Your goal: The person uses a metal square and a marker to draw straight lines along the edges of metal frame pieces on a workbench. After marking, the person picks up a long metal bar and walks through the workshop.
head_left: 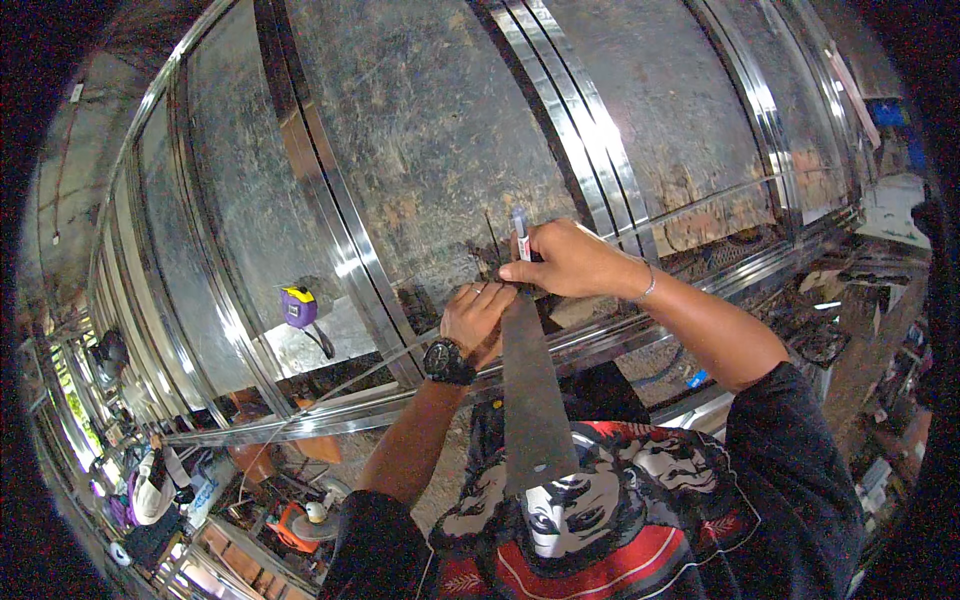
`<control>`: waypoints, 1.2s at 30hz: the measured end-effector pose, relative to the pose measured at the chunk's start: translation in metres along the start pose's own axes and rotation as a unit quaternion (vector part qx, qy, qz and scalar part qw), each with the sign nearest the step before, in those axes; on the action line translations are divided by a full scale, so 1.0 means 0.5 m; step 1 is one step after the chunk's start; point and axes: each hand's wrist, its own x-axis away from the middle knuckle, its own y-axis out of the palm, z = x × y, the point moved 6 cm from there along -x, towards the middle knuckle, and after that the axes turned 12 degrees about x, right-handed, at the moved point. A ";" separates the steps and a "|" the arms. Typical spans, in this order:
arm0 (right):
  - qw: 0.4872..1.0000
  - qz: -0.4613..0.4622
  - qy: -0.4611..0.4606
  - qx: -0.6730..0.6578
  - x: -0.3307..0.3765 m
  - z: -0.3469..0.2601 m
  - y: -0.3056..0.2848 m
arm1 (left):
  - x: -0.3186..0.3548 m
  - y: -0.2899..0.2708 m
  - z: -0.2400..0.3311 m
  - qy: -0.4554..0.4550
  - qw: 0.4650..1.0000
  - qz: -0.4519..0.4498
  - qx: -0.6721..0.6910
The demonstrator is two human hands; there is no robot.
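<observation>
Above a cluttered floor [445, 465], a scuffed grey worktop [400, 120] is crossed by shiny metal bars [575, 100] — slim white marker [523, 242] gripped by right hand [575, 262], flat grey strip [535, 400] by left hand [475, 318].

i can't make out any word or number for certain. the marker pen [523, 243] in my right hand [575, 260] bears a red mark and smaller dark print on its white barrel, too small to tell. the purple-and-yellow tape measure [298, 306] has a small pale label on its case, its print blurred. on my black wristwatch [447, 362], pale marks show on the dark dial, too fine to make out as numbers. down to my left, a white plastic bag [205, 494] carries blue markings that look like lettering, blurred and creased.
</observation>
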 end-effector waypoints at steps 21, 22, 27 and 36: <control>0.885 0.405 -0.005 0.231 0.243 0.310 -0.142 | -0.049 -0.063 -0.033 -0.260 0.958 0.026 0.115; 0.879 0.388 0.010 0.277 0.240 0.305 -0.143 | -0.045 -0.057 -0.041 -0.247 0.961 0.044 0.118; 0.885 0.367 -0.008 0.285 0.214 0.339 -0.145 | -0.049 -0.053 -0.057 -0.286 0.955 0.011 0.074; 0.878 0.368 0.003 0.307 0.202 0.351 -0.121 | -0.066 -0.079 -0.034 -0.242 0.966 0.027 0.082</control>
